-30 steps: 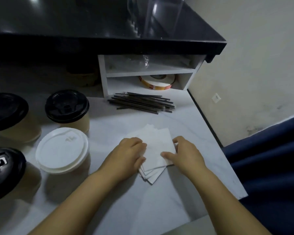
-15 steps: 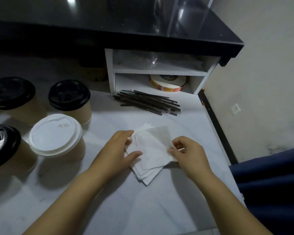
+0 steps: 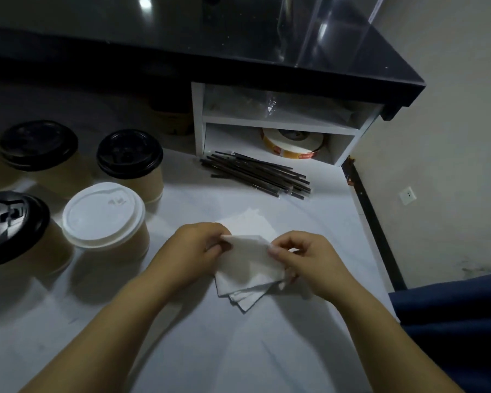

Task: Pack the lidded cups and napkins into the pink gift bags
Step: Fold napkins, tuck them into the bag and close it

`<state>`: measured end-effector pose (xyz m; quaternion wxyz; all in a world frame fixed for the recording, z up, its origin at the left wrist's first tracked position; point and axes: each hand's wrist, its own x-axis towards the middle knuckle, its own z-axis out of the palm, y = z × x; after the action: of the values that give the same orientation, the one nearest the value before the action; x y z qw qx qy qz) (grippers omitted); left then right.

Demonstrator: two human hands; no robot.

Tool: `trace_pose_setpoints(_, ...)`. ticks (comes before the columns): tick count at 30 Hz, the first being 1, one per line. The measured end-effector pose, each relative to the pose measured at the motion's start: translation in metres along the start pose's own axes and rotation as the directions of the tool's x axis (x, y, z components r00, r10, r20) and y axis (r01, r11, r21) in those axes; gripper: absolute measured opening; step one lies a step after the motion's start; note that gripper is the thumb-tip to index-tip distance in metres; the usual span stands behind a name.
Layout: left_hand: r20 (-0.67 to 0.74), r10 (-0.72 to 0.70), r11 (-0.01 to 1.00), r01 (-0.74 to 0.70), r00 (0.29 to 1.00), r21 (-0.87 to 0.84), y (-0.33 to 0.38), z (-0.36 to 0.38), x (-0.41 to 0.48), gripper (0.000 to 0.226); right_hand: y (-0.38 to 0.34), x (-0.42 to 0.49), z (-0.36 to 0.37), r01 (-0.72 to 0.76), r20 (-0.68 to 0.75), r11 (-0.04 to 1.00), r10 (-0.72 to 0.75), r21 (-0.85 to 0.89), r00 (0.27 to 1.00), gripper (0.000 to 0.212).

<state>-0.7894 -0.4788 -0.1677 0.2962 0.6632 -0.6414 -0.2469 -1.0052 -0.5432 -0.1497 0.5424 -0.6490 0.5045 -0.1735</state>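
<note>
Lifted since half a second ago, the top napkin point(image 3: 250, 253) now hangs just above the napkin stack point(image 3: 247, 292) at the middle of the table point(image 3: 238, 350). The left grip point(image 3: 193, 251) pinches its left corner and the right grip point(image 3: 309, 259) its right edge, fingers curled. To the left stand a white-lidded cup point(image 3: 104, 215) and black-lidded cups point(image 3: 129, 154), the nearest cut off by the frame. Farther off lie dark straws point(image 3: 255, 174). The white shelf point(image 3: 199, 117) holds a tape roll point(image 3: 292, 143) below and clear plastic point(image 3: 267, 104) above, hard to make out.

No words or numbers readable. Raised marks on white lid point(image 3: 104, 215) too blurry. Red print on tape roll point(image 3: 293, 145), far behind lid, too small.
</note>
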Motion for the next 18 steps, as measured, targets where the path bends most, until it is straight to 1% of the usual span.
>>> trace_pose_setpoints(2,0.005,-0.041,0.998,0.042,0.999,-0.040,-0.004,-0.003,-0.003,0.017,0.003,0.006,0.000,-0.039,-0.108,0.999,0.039,0.007,0.993,0.023)
trace_pose_setpoints(3,0.012,-0.056,0.997,0.057,0.998,-0.051,-0.007,-0.005,-0.005,0.022,0.006,0.011,0.000,-0.046,-0.173,0.998,0.039,-0.040,0.984,0.024)
trace_pose_setpoints(4,0.023,-0.068,0.996,0.070,0.997,-0.052,-0.008,-0.006,-0.007,0.028,0.009,0.016,-0.001,-0.056,-0.223,0.991,0.028,-0.123,0.975,0.021)
trace_pose_setpoints(5,0.038,-0.079,0.996,0.081,0.996,-0.048,-0.009,-0.008,-0.007,0.034,0.010,0.021,-0.001,-0.070,-0.238,0.976,0.020,-0.206,0.971,0.015)
trace_pose_setpoints(6,0.057,-0.092,0.995,0.094,0.994,-0.040,-0.010,-0.009,-0.008,0.038,0.010,0.025,0.000,-0.081,-0.222,0.957,0.018,-0.278,0.975,0.013)
trace_pose_setpoints(8,0.091,-0.115,0.993,0.118,0.989,-0.027,-0.009,-0.011,-0.007,0.044,0.009,0.031,0.003,-0.085,-0.169,0.927,0.024,-0.365,0.985,0.022)
trace_pose_setpoints(9,0.106,-0.119,0.992,0.122,0.987,-0.026,-0.009,-0.011,-0.006,0.044,0.008,0.033,0.004,-0.092,-0.154,0.916,0.034,-0.391,0.988,0.024)
trace_pose_setpoints(11,0.125,-0.122,0.992,0.124,0.985,-0.010,-0.006,-0.012,-0.006,0.036,0.006,0.036,0.005,-0.117,-0.142,0.911,0.065,-0.396,0.988,0.027)
trace_pose_setpoints(13,0.122,-0.117,0.993,0.116,0.986,0.011,-0.003,-0.012,-0.005,0.023,0.007,0.037,0.004,-0.132,-0.149,0.932,0.086,-0.336,0.985,0.026)
trace_pose_setpoints(15,0.110,-0.095,0.995,0.091,0.989,0.035,-0.001,-0.013,-0.004,0.015,0.008,0.037,0.003,-0.131,-0.176,0.943,0.080,-0.306,0.981,0.023)
trace_pose_setpoints(18,0.104,-0.064,0.996,0.057,0.992,0.066,0.002,-0.012,-0.004,0.014,0.008,0.033,-0.001,-0.104,-0.199,0.941,0.040,-0.323,0.979,0.016)
